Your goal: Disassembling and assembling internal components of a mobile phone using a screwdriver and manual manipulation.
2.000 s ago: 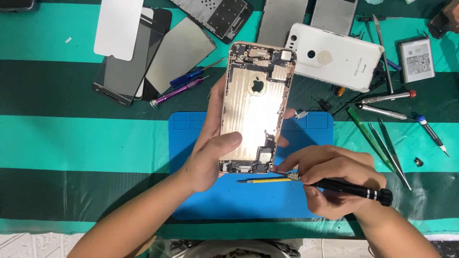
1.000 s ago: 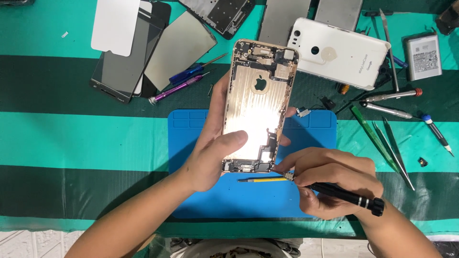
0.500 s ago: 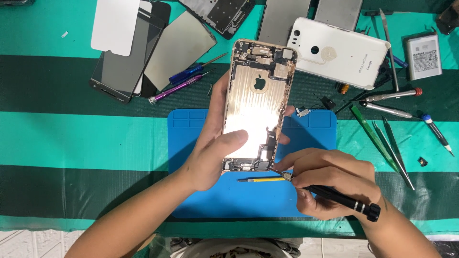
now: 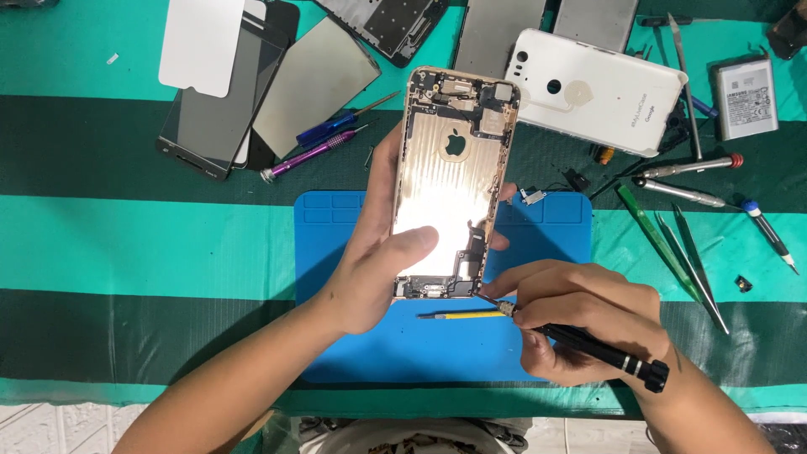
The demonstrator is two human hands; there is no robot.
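While left hand (image 4: pixel 370 273) grips phone housing (image 4: pixel 450 181), right hand (image 4: pixel 580 324) applies screwdriver (image 4: pixel 588 343)

The left hand (image 4: pixel 370 269) covers the phone housing's (image 4: pixel 450 176) left edge, its fingers out of sight behind it. The screwdriver (image 4: pixel 588 345) tip is too small to read against the bottom corner. 2 grey panels (image 4: pixel 538 21) run off the top edge.
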